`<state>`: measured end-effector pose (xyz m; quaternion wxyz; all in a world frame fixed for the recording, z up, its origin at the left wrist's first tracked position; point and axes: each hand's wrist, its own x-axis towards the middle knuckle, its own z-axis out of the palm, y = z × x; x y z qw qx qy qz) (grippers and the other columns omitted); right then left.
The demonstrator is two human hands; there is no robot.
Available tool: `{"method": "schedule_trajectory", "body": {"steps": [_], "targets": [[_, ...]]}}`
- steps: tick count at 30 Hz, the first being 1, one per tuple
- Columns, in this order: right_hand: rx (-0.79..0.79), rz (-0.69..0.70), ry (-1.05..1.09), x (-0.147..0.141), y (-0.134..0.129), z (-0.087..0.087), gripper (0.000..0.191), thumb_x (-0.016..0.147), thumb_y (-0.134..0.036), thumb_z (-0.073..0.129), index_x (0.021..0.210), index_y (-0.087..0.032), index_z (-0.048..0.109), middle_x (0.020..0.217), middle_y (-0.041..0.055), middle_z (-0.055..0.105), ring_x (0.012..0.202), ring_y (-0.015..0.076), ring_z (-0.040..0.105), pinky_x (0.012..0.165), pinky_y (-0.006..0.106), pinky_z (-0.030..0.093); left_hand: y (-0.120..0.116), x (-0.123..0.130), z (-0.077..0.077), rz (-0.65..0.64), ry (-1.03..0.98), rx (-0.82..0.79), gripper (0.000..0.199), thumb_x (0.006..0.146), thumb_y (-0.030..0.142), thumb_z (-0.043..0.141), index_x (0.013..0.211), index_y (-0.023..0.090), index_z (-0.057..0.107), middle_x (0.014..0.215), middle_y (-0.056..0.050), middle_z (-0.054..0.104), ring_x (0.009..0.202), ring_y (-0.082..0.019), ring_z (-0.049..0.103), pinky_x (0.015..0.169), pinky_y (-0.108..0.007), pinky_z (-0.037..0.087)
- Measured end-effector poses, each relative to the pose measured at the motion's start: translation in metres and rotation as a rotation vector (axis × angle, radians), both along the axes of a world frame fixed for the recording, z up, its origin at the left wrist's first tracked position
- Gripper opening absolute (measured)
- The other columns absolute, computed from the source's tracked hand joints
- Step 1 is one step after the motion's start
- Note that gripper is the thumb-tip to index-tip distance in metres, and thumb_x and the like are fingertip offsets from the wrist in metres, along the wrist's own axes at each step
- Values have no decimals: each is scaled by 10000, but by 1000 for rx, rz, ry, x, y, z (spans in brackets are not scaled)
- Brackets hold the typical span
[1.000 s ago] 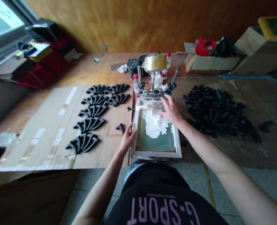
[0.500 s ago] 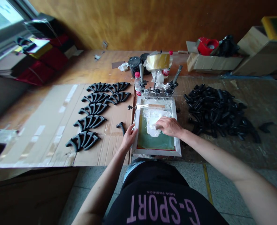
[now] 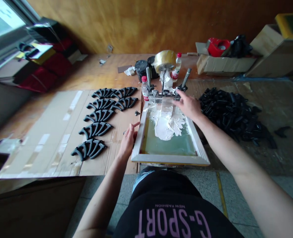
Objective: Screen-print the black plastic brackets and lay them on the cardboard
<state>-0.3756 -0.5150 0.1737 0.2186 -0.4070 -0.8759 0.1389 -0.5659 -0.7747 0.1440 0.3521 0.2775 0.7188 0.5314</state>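
Observation:
A screen-printing frame (image 3: 170,159) lies in front of me, its near end raised. Thick white paste (image 3: 165,127) covers part of its green mesh (image 3: 170,145). My right hand (image 3: 189,105) hovers over the far end, fingers apart, beside an upright translucent blade (image 3: 166,105). My left hand (image 3: 127,140) is at the frame's left edge, index finger stretched towards it. A sliver of a black curved handle (image 3: 124,132) shows beside my left hand, which hides the rest. Black handles (image 3: 95,129) lie in neat rows on the cardboard to the left.
A heap of black handles (image 3: 230,115) lies right of the frame. Behind it stand the metal clamp (image 3: 163,97), a tape roll (image 3: 165,61), bottles with red caps (image 3: 176,67) and a black tub (image 3: 141,68). Cardboard boxes (image 3: 226,64) stand at the back right.
The frame's near end has risen. My right hand has left the paste and moved to the far end. My left hand has come off the frame and shifted left, over the single handle.

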Motion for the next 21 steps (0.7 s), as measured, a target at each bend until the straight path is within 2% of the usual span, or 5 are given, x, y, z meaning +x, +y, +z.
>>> {"method": "schedule_trajectory", "body": {"steps": [4,9,15,17,21], "targets": [[-87,-243,-16,46,16,-19,375,997,-345,367,1159,-133,631,967,114,705,885,195,624,815,334,458,35,-5,53,50,-125,282,682,874,725,327,1105,179,664,892,-68,706,710,-154,643,584,-255,513],[-93,156,-243,49,-46,-87,293,841,-466,665,767,-183,667,910,87,688,903,222,595,812,322,444,77,-6,72,65,-183,456,688,872,726,340,1182,161,579,974,-99,701,861,-180,677,648,-260,544],[-91,50,-235,13,-131,-96,160,930,-313,565,856,-177,607,798,96,663,815,220,593,700,310,442,30,74,-5,-155,-620,-76,683,790,719,530,1172,153,563,1018,-164,713,802,-248,700,531,-284,522],[-117,184,-93,7,-147,-88,127,939,-291,549,867,-200,599,826,68,659,832,203,590,706,302,450,10,97,-31,-165,-738,-127,609,808,688,528,1117,166,590,1003,-151,711,828,-247,699,568,-303,539],[-108,352,-17,34,-117,-90,79,911,-172,557,893,-213,622,934,49,667,915,194,573,801,322,456,-12,67,-64,71,-640,-161,477,832,612,507,938,156,600,726,-59,661,583,-153,629,497,-249,489]]}}
